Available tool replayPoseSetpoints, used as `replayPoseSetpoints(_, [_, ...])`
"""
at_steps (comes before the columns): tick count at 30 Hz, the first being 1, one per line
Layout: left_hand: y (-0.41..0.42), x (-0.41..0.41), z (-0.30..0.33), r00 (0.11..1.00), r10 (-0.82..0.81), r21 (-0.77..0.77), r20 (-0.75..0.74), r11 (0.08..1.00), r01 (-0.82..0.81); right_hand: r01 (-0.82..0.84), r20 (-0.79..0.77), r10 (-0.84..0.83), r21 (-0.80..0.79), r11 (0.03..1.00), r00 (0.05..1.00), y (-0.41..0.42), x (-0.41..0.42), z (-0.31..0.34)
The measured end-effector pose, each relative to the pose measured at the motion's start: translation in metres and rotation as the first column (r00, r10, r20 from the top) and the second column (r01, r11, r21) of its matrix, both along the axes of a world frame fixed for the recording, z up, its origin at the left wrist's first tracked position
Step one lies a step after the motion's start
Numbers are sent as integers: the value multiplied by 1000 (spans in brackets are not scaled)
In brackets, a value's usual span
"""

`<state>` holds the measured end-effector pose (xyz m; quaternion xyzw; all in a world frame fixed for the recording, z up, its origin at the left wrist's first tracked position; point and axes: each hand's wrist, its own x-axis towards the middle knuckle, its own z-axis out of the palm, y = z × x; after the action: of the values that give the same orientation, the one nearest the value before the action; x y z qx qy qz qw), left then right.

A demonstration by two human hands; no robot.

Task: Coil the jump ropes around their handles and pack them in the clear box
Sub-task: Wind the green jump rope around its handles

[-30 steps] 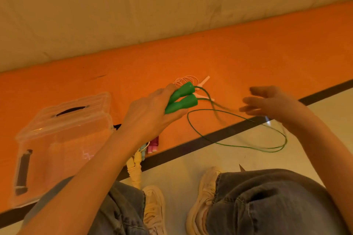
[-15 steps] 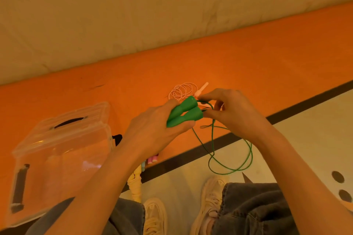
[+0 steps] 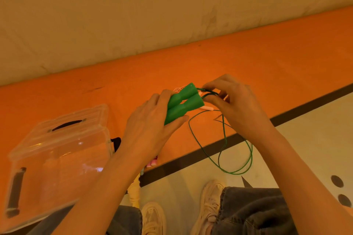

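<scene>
The left hand (image 3: 150, 129) grips the two green handles (image 3: 183, 104) side by side, thumb underneath and fingers curled over the top, so that their thicker ends point up and to the right. The right hand (image 3: 235, 107) meets them at those ends, and its thumb and fingers pinch the green rope (image 3: 221, 150) just where it leaves the handles. From there the rope hangs down in a couple of loose loops in front of the orange floor (image 3: 248, 63) and the black line (image 3: 191, 160), reaching over the pale floor (image 3: 305, 149) near the right shoe (image 3: 211, 204). The clear box (image 3: 57, 158) stands to the left on the orange floor, well apart from the green rope, with its lid (image 3: 72, 120) tipped back behind it and a black handle on the lid. A thin pink-white rope (image 3: 179, 88) lies on the orange floor behind the green handles, mostly hidden by them. Under the left forearm, pink handles (image 3: 151, 163) and a yellow handle (image 3: 134, 192) show in part beside the box. The left shoe (image 3: 153, 219) and grey jeans (image 3: 254, 213) fill the bottom edge.
</scene>
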<state>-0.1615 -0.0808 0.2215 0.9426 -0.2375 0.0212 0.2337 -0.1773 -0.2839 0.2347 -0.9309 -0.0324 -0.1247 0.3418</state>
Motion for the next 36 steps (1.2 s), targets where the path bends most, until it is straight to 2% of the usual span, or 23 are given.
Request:
replayPoseSetpoints(3, [-3,-4,4,999,35,13,-12,999,-35,38,-29,-36,39,999,999,-1,2,3])
replayPoseSetpoints(7, [-4,-3,6,996,7,-67,-94,998,-13,51,-83,-37,167,985,996,-6,-1,6])
replayPoseSetpoints(10, [-7,-6,9,995,-34,-108,-93,994,24,69,-38,-63,195,978,997,-13,-2,4])
replayPoseSetpoints(15, [-12,-7,12,997,-4,-122,-75,992,-6,88,6,-93,281,956,996,-8,-3,4])
replayPoseSetpoints(19, [-13,-5,12,979,-13,-202,-203,979,-29,105,-68,-85,393,913,994,0,-4,6])
replayPoseSetpoints(22, [-14,-2,10,949,-79,-340,-306,940,-31,94,-152,-8,573,814,988,0,-3,6])
replayPoseSetpoints(25, [-14,1,10,891,-183,-499,-415,865,-55,100,-209,105,776,623,972,-2,-1,5])
replayPoseSetpoints(29, [-17,0,12,818,-266,-572,-510,815,-92,78,-177,218,914,398,960,-1,1,5])
replayPoseSetpoints(33, [-19,-2,15,739,-376,-610,-558,790,-59,78,-160,236,944,321,958,-1,1,5])
replayPoseSetpoints(36, [-19,-4,20,663,-418,-629,-621,771,-104,93,-175,225,938,333,959,0,1,5])
